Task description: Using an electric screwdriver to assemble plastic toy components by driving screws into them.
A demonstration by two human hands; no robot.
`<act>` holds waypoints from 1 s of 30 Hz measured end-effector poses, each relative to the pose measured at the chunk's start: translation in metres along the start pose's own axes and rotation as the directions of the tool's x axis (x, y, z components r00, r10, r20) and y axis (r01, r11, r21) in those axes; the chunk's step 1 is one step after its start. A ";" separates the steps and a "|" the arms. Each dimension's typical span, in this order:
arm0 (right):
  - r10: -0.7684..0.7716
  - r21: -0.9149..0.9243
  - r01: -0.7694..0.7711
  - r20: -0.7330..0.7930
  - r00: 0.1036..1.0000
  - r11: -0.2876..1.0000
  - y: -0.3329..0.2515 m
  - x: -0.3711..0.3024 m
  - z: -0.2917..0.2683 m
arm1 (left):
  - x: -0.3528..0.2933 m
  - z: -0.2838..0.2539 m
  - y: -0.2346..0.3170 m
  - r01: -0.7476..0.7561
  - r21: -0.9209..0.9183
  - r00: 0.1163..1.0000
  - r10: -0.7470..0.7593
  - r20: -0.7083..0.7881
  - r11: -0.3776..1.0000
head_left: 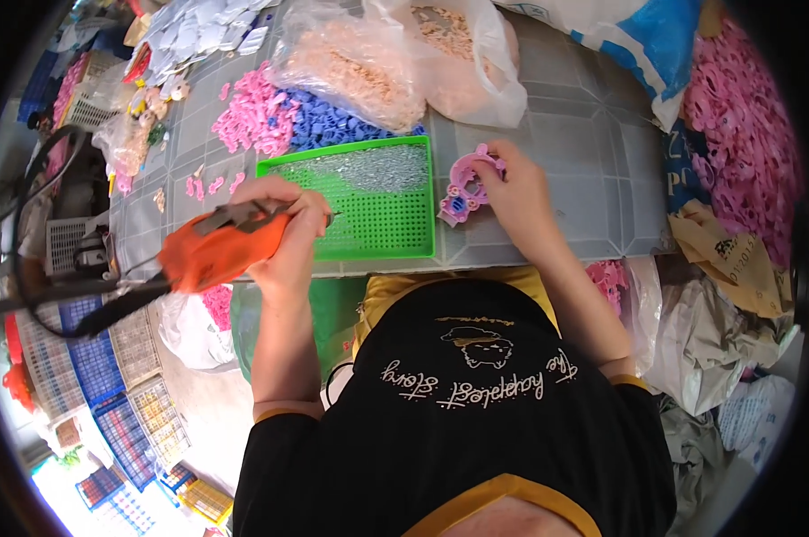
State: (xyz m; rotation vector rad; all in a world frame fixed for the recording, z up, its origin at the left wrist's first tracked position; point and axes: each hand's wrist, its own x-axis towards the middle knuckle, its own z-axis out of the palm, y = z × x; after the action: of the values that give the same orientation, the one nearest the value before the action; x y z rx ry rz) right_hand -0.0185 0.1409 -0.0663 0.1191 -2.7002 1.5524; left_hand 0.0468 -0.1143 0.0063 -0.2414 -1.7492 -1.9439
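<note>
My left hand (pixel 290 219) is wrapped round an orange electric screwdriver (pixel 212 251) with a black cord. Its thin tip points right, above the green perforated tray (pixel 432 206). Small silvery screws (pixel 377 167) are heaped toward the far side of that tray. Just right of the tray, my right hand (pixel 522 192) pinches a pink plastic toy part (pixel 462 179) with a ring-shaped body. A purple-blue piece shows at the part's lower end. The screwdriver tip and the pink part are apart.
Piles of pink pieces (pixel 252 112) and blue pieces (pixel 333 121) lie behind the tray. Farther back are clear bags of peach-coloured pieces (pixel 355 63). A large heap of pink parts (pixel 744 134) stands at the right. Plastic crates (pixel 122 438) are at the lower left.
</note>
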 end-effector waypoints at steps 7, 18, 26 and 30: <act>0.001 0.019 0.000 -0.059 0.998 1.000 0.006 0.000 0.006 | 0.013 0.068 0.011 0.047 -0.346 0.960 0.053 0.275 0.937; -0.044 -0.035 0.041 -0.103 0.994 0.999 0.011 0.002 0.004 | 0.012 0.093 -0.033 0.154 -0.355 0.936 -0.022 0.350 0.922; -0.058 -0.006 0.057 -0.111 0.992 0.998 0.011 0.000 0.008 | 0.012 0.097 -0.038 0.193 -0.217 0.896 -0.082 0.436 0.957; -0.109 -0.058 0.103 -0.121 0.987 0.993 0.009 0.000 0.007 | 0.011 0.091 -0.047 0.175 -0.284 0.883 -0.023 0.469 0.943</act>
State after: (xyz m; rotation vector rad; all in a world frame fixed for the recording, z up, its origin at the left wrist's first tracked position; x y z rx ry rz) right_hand -0.0189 0.1394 -0.0771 0.1566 -2.5901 1.4114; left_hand -0.0034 -0.0270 -0.0161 -0.8024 -1.7332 -2.3918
